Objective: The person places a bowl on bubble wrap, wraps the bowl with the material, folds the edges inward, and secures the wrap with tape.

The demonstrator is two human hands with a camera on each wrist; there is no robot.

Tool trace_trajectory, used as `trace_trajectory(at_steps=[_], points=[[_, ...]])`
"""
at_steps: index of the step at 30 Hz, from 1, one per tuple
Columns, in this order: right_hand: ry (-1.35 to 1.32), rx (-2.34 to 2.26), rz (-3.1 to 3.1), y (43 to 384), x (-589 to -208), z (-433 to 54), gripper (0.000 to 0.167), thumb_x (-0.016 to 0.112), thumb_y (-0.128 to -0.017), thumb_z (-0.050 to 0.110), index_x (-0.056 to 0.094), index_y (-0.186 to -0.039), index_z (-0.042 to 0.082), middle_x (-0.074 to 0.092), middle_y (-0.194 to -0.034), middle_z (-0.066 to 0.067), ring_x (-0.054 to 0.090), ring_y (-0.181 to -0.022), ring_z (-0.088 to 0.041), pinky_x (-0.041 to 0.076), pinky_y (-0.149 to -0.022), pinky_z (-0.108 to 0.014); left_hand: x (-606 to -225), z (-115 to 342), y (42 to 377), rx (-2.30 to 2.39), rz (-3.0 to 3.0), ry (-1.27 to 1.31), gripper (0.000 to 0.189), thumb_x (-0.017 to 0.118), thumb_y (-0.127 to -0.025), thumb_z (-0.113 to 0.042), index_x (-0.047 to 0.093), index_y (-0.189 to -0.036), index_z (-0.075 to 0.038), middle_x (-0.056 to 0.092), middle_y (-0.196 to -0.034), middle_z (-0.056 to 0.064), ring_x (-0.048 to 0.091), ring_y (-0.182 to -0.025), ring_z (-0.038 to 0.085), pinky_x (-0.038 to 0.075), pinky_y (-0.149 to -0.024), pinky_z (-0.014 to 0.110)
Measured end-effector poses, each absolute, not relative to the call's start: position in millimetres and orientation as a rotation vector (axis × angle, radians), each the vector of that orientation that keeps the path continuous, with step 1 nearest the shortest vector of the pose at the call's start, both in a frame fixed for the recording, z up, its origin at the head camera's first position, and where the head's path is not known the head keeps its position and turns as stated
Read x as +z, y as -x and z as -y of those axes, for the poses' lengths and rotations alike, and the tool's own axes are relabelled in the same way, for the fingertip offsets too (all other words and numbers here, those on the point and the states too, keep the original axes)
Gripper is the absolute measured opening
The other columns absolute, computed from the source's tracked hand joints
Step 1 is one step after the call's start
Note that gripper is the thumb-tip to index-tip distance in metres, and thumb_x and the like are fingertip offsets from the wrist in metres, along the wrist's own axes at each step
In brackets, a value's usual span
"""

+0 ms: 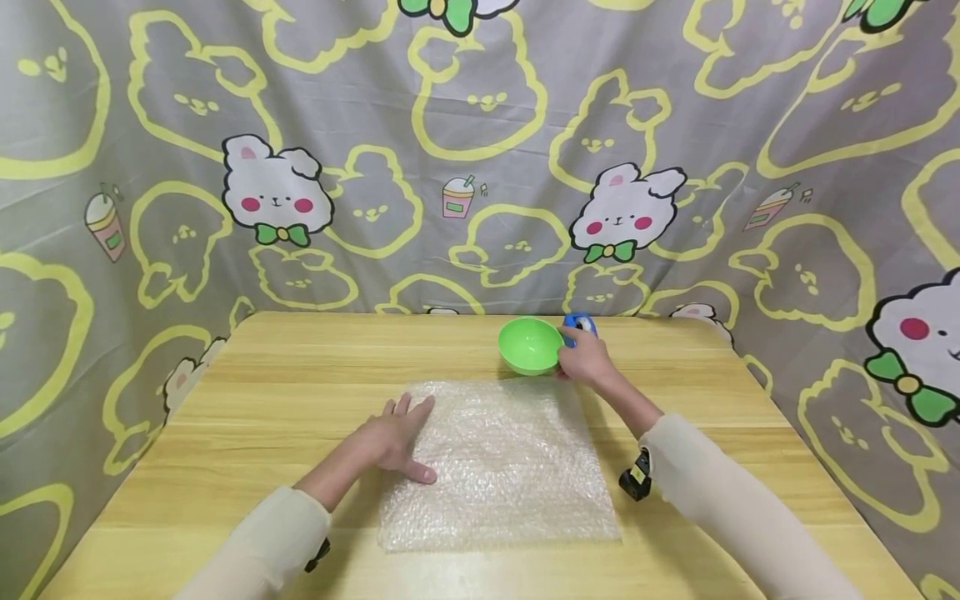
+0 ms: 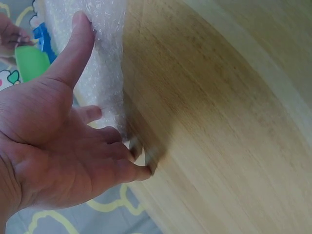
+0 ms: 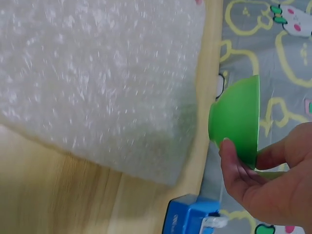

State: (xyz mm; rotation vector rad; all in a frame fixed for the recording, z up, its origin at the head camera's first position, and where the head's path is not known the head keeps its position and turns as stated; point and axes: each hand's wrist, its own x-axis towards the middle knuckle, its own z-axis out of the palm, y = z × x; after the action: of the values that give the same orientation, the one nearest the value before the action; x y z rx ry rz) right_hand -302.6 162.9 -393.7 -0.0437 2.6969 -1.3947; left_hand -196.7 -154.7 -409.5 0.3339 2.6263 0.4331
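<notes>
A green bowl (image 1: pixel 529 347) is pinched at its right side by my right hand (image 1: pixel 585 358), the thumb and fingers on either side of its wall in the right wrist view. The bowl (image 3: pixel 238 119) is held up near the far edge of the bubble wrap. That sheet of clear bubble wrap (image 1: pixel 502 467) lies flat on the table. My left hand (image 1: pixel 390 442) is at the sheet's left edge, fingers spread and thumb over the wrap. In the left wrist view the left hand (image 2: pixel 63 141) shows its palm side, holding nothing.
A blue tape dispenser (image 1: pixel 579 322) stands at the back of the wooden table (image 1: pixel 285 375), just behind the right hand. Grey curtain (image 1: pixel 360 108) with cartoon rabbits hangs right behind the table and along both sides.
</notes>
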Motion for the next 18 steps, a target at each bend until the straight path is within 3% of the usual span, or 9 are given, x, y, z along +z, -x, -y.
trace_trajectory(at_steps=[7, 18], points=[[0.201, -1.366, -2.617, 285.9, -386.8, -146.4, 0.055, 0.042, -0.098, 0.0, 0.038, -0.152, -0.005, 0.072, -0.087, -0.028, 0.074, -0.067, -0.029, 0.063, -0.072, -0.044, -410.8, 155.6, 197.9, 0.409, -2.627, -0.339, 0.124, 0.088, -0.071, -0.046, 0.015, -0.163, -0.007, 0.008, -0.164, 0.035, 0.011, -0.149, 0.057, 0.018, -0.117, 0.071], [0.342, -1.262, -2.523, 251.6, -387.7, -133.8, 0.05, 0.047, -0.098, -0.001, 0.046, -0.148, -0.004, 0.073, -0.081, -0.02, 0.072, -0.064, -0.026, 0.063, -0.068, -0.044, -411.1, 154.7, 200.1, 0.394, -2.638, -0.36, 0.125, 0.089, -0.07, -0.048, 0.015, -0.162, -0.006, 0.009, -0.163, 0.037, 0.013, -0.148, 0.059, 0.019, -0.115, 0.073]])
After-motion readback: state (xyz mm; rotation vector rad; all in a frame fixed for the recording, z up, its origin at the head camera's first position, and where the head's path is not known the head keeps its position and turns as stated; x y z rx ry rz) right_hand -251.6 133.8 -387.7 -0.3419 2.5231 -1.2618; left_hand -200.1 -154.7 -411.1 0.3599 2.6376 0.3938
